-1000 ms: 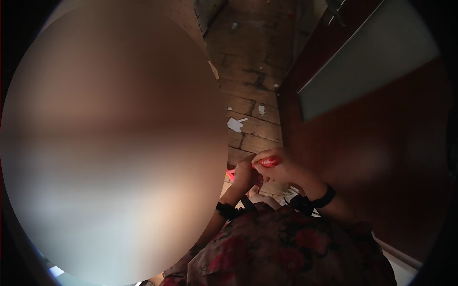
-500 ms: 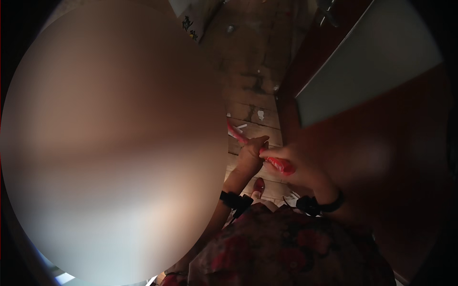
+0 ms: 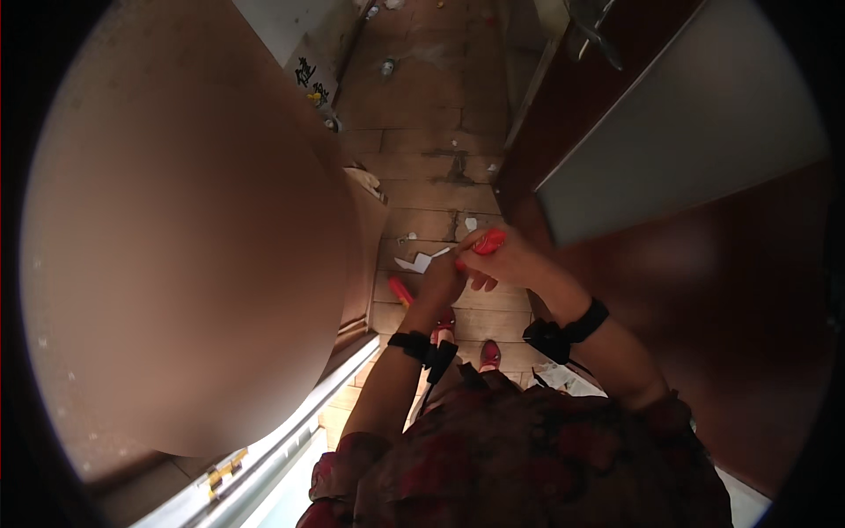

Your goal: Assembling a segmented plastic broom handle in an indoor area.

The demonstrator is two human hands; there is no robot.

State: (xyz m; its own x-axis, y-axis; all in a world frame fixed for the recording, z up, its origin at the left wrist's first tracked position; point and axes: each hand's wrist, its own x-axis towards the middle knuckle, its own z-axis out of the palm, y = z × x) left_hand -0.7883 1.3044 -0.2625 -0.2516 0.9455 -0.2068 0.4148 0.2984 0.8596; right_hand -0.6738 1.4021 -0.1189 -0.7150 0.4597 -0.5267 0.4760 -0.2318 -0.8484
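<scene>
My right hand [image 3: 497, 257] is closed around a red tube-like thing [image 3: 489, 241], whose end shows above the fingers. Just to its left and slightly lower, my left hand [image 3: 443, 280] is curled, and a bit of red shows between the two hands. A further red length [image 3: 400, 290] juts out past the left hand. It lies roughly in line with the red in the right hand, but whether they are one piece I cannot tell. The left fingers are mostly hidden. Both wrists wear black straps with small black boxes.
A dark red door [image 3: 651, 290] with a pale panel [image 3: 687, 123] and a metal handle [image 3: 597, 42] stands at my right. White scraps [image 3: 421, 262] lie on the tiled floor [image 3: 422, 141]. A large blurred area fills the left. My red shoes [image 3: 490, 354] show below my hands.
The view has shifted and brightened. Both hands have risen in the picture, and the red thing is now tilted with its right end up and its left end down.
</scene>
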